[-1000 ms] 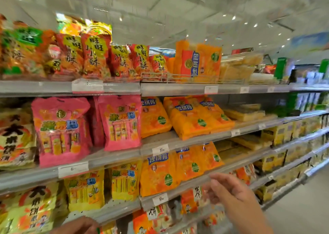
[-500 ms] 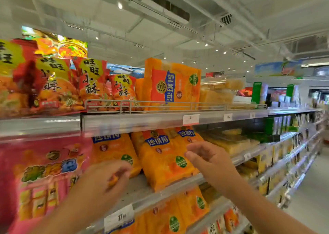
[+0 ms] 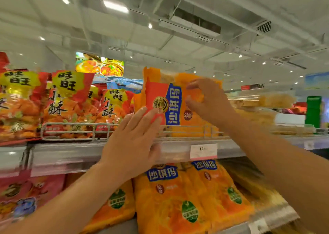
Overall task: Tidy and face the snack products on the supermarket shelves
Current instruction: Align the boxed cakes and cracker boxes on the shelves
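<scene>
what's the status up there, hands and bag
Left hand open, fingers flat on the orange bag. Right hand curled at its upper front, grip unclear. Bag upright behind the wire rail. Nothing in the way.

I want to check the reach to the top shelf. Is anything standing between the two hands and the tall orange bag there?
Nothing visible blocks them. The right hand is already at the face of the tall orange bag, and the left hand reaches its lower left corner. Only the low wire rail crosses the bag's bottom edge.

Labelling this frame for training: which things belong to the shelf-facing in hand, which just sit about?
In hand: upright orange snack bag with blue label; left hand; right hand.
About: red-yellow crisp bags; white price tag; green box.
</scene>
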The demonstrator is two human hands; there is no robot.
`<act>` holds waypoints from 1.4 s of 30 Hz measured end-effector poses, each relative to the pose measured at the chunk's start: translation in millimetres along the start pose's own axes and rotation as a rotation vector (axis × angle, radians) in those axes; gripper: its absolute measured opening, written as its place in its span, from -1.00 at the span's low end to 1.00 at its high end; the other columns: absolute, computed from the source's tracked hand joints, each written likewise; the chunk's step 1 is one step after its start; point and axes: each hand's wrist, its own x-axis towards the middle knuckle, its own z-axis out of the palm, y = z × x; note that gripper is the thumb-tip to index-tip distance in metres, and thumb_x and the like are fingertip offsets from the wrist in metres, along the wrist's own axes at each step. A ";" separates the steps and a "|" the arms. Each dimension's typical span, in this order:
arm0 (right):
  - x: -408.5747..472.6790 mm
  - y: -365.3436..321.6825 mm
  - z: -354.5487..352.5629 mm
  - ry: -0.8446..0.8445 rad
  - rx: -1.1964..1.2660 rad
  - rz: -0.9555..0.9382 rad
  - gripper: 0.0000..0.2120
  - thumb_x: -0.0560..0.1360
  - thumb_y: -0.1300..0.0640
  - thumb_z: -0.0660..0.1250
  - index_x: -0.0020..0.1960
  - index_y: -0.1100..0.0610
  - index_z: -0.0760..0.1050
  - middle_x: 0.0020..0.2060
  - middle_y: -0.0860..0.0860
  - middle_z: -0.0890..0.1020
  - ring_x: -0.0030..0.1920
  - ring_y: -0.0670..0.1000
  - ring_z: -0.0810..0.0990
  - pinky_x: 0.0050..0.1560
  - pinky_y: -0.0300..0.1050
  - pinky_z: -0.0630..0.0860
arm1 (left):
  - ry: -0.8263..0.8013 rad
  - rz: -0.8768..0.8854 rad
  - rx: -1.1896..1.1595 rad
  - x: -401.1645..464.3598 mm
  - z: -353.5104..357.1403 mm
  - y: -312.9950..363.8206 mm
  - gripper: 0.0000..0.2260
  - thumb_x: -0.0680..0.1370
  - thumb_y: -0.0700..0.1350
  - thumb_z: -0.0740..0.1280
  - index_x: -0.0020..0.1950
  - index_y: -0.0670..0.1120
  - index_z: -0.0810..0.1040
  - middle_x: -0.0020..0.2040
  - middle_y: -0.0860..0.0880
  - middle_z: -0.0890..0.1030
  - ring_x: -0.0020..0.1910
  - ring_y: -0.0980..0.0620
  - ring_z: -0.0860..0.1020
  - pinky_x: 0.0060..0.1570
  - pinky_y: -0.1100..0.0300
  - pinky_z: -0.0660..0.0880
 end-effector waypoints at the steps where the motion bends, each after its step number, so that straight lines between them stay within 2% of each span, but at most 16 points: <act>1: 16.8 7.3 -0.1 -0.027 -0.051 -0.055 -0.51 0.43 0.01 0.47 0.31 0.10 0.47 0.27 0.05 0.50 0.30 0.05 0.41 0.31 -0.06 0.29 | 0.000 -0.028 0.029 -0.7 3.2 0.9 -0.45 0.53 0.10 0.19 0.43 -0.16 0.42 0.46 -0.15 0.40 0.45 -0.19 0.34 0.35 -0.20 0.35; 4: 54.7 24.6 1.1 -0.148 -0.098 -0.070 -0.18 0.40 -0.22 0.43 0.52 0.05 0.19 0.47 0.07 0.32 0.46 0.11 0.25 0.42 0.01 0.19 | -0.020 -0.066 0.135 -0.9 6.1 6.5 -0.47 0.55 0.15 0.15 0.38 -0.16 0.48 0.42 -0.16 0.45 0.43 -0.19 0.37 0.36 -0.17 0.31; 7: 69.3 37.7 4.1 -0.265 -0.126 -0.005 -0.07 0.33 -0.39 0.37 0.54 -0.05 0.08 0.45 0.08 0.37 0.40 0.17 0.37 0.35 0.11 0.32 | -0.042 -0.085 0.185 -0.7 4.7 10.5 -0.51 0.55 0.16 0.15 0.33 -0.12 0.53 0.40 -0.15 0.47 0.42 -0.18 0.38 0.36 -0.14 0.28; 11: 79.9 41.5 -5.5 -0.297 -0.272 -0.137 -0.11 0.22 -0.48 0.36 0.42 -0.07 0.31 0.29 0.01 0.53 0.25 0.11 0.51 0.25 0.11 0.43 | -0.023 -0.092 0.195 -0.3 4.0 11.4 -0.53 0.56 0.16 0.15 0.29 -0.11 0.55 0.40 -0.15 0.45 0.42 -0.17 0.36 0.35 -0.10 0.26; 14: 89.5 35.7 -26.7 -0.380 -0.256 -0.148 -0.17 0.03 -0.54 0.36 0.14 -0.06 0.53 -0.03 -0.06 0.61 -0.02 0.04 0.59 -0.04 -0.03 0.49 | 0.003 -0.077 0.195 -0.9 6.1 10.7 -0.54 0.55 0.15 0.18 0.29 -0.12 0.55 0.46 -0.15 0.37 0.46 -0.17 0.31 0.35 -0.14 0.30; 16: 91.7 34.0 -36.2 -0.449 -0.213 -0.144 -0.16 -0.07 -0.54 0.35 0.06 -0.05 0.50 -0.10 -0.09 0.57 -0.14 -0.04 0.56 -0.16 -0.11 0.46 | 0.018 -0.073 0.212 -1.2 7.1 10.2 -0.54 0.54 0.14 0.20 0.30 -0.11 0.55 0.49 -0.14 0.33 0.48 -0.16 0.27 0.36 -0.14 0.30; 18: 89.2 33.1 -41.6 -0.518 -0.139 -0.147 -0.12 -0.11 -0.50 0.39 0.10 -0.09 0.40 -0.09 -0.13 0.54 -0.17 -0.08 0.55 -0.25 -0.17 0.47 | 0.048 -0.071 0.226 -1.9 8.7 9.8 -0.55 0.54 0.14 0.21 0.28 -0.11 0.55 0.49 -0.16 0.31 0.48 -0.17 0.27 0.35 -0.12 0.29; 21: 82.6 33.3 -46.1 -0.574 -0.050 -0.150 -0.17 -0.05 -0.40 0.49 0.13 -0.16 0.34 -0.13 -0.20 0.55 -0.20 -0.16 0.57 -0.34 -0.24 0.43 | 0.088 -0.056 0.244 -3.6 10.9 9.6 -0.55 0.55 0.14 0.19 0.28 -0.12 0.54 0.48 -0.17 0.32 0.46 -0.18 0.28 0.33 -0.13 0.30; 24: 78.8 33.2 -48.0 -0.522 -0.024 -0.175 -0.34 0.07 -0.31 0.56 0.07 -0.18 0.38 -0.19 -0.23 0.54 -0.22 -0.19 0.54 -0.34 -0.26 0.40 | 0.134 -0.027 0.265 -3.5 14.1 9.2 -0.52 0.57 0.13 0.16 0.34 -0.15 0.50 0.48 -0.16 0.31 0.46 -0.17 0.28 0.33 -0.16 0.32; 29: 62.0 34.4 -74.3 -0.313 0.034 -0.120 -0.38 0.07 -0.24 0.60 0.03 -0.06 0.46 -0.16 -0.15 0.57 -0.19 -0.11 0.55 -0.27 -0.19 0.44 | 0.283 0.018 0.179 -7.7 17.3 8.3 -0.51 0.56 0.07 0.22 0.44 -0.12 0.35 0.47 -0.16 0.31 0.47 -0.17 0.27 0.41 -0.13 0.25; 32: 49.5 27.6 -109.1 -0.141 0.105 -0.068 -0.38 0.06 -0.24 0.60 0.02 -0.04 0.49 -0.15 -0.11 0.59 -0.19 -0.10 0.56 -0.27 -0.20 0.42 | 0.336 -0.107 0.078 -8.7 11.9 15.3 -0.51 0.53 0.04 0.24 0.41 -0.15 0.35 0.43 -0.19 0.35 0.45 -0.20 0.29 0.43 -0.15 0.20; 34: 41.3 16.7 -132.9 -0.033 0.163 -0.022 -0.38 0.06 -0.24 0.61 0.04 -0.07 0.51 -0.15 -0.14 0.60 -0.19 -0.11 0.58 -0.25 -0.19 0.45 | 0.307 -0.238 -0.036 -9.1 4.6 28.9 -0.49 0.51 0.06 0.21 0.40 -0.16 0.36 0.44 -0.19 0.34 0.45 -0.19 0.25 0.44 -0.16 0.12; 37: 23.5 -4.0 -157.9 0.072 0.298 0.058 -0.30 0.01 -0.27 0.61 0.07 -0.03 0.55 -0.12 -0.08 0.67 -0.16 -0.02 0.66 -0.13 -0.08 0.56 | 0.222 -0.361 -0.394 -7.4 -15.7 52.9 -0.43 0.53 0.18 0.14 0.49 -0.03 0.22 0.49 0.00 0.22 0.49 0.04 0.11 0.48 -0.04 0.05; 40: -6.0 -19.7 -157.5 -0.020 0.661 0.211 -0.31 -0.01 -0.13 0.67 0.06 0.06 0.62 -0.11 0.04 0.73 -0.15 0.12 0.72 -0.14 0.04 0.63 | 0.229 -0.496 -0.886 -5.3 -49.5 66.1 -0.40 0.47 0.34 0.22 0.46 0.26 0.14 0.44 0.26 0.27 0.41 0.25 0.24 0.38 0.10 0.27; 42: -36.9 -29.7 -136.2 -0.117 0.924 0.377 -0.44 0.03 0.02 0.66 0.01 0.11 0.67 -0.10 0.14 0.72 -0.15 0.16 0.72 -0.19 0.09 0.63 | 0.214 -0.553 -1.189 -12.6 -70.3 66.4 -0.32 0.36 0.41 0.32 0.42 0.38 0.15 0.35 0.34 0.38 0.32 0.29 0.39 0.25 0.11 0.43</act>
